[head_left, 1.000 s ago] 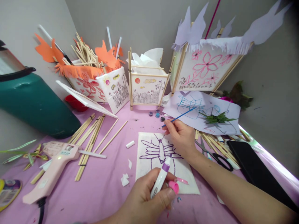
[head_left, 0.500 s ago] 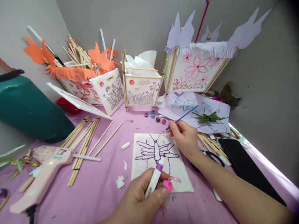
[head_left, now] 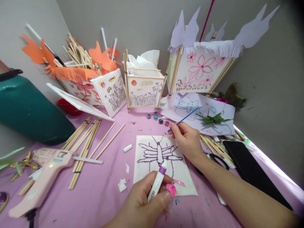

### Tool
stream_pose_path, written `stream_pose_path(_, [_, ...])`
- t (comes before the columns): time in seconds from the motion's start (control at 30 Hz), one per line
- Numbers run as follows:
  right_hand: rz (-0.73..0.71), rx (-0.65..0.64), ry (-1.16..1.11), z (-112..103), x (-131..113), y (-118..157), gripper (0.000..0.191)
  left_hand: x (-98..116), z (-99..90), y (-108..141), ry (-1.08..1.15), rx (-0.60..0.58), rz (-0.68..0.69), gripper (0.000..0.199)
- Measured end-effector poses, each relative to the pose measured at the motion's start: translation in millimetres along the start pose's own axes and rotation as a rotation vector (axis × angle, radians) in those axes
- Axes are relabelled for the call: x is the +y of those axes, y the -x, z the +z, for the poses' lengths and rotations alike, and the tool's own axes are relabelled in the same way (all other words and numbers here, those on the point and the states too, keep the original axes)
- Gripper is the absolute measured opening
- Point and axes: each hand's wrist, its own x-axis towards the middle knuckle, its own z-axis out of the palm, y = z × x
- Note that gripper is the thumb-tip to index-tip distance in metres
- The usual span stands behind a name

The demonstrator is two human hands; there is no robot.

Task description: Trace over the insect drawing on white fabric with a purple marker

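A white panel (head_left: 142,172) lies flat before me, bearing a purple insect drawing (head_left: 159,153) with wings and antennae. My right hand (head_left: 186,139) pinches a thin blue paintbrush (head_left: 184,118), its tip close to the antennae near the panel's top edge. Over the lower part of the panel, my left hand (head_left: 148,196) is closed around a white and purple marker (head_left: 158,182), tip pointing up. A bright pink cap-like piece (head_left: 171,189) and a slim pink strip (head_left: 179,183) also show at the left fingers. Small paint pots (head_left: 155,117) sit behind the panel.
Left lie a pink glue gun (head_left: 47,177), bundled sticks (head_left: 86,145) and a teal bottle (head_left: 28,107). Decorated boxes, including a stick-framed one (head_left: 144,91), line the back. A drawn sheet with leaves (head_left: 213,118), scissors (head_left: 219,161) and a black phone (head_left: 254,171) are right.
My right hand and the paintbrush have shifted very slightly left. The left hand, the marker and the panel look the same.
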Motion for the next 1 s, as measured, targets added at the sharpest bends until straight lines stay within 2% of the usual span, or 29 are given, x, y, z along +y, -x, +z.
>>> stream_pose_path(0.17, [0.003,0.017,-0.013,0.1,0.4,0.2,0.036,-2.9,-2.8,-1.8,-0.027,-0.064,0.015,0.038])
stream_pose_path(0.6, [0.001,0.021,-0.014,0.9,-0.7,-0.8,0.035,2.7,1.4,1.9,0.002,0.003,-0.002,0.034])
stream_pose_path(0.8, [-0.006,0.004,0.017,0.3,0.1,-0.5,0.036,1.1,-0.5,1.0,-0.014,-0.007,0.007,0.033])
stream_pose_path(0.93, [-0.012,0.040,0.020,0.4,-0.2,-0.3,0.037,0.7,-2.7,0.0,-0.029,-0.056,0.014,0.034])
stream_pose_path(1.0, [-0.016,0.039,0.031,0.9,0.4,0.0,0.037,0.6,-2.3,0.6,-0.024,-0.043,0.008,0.034])
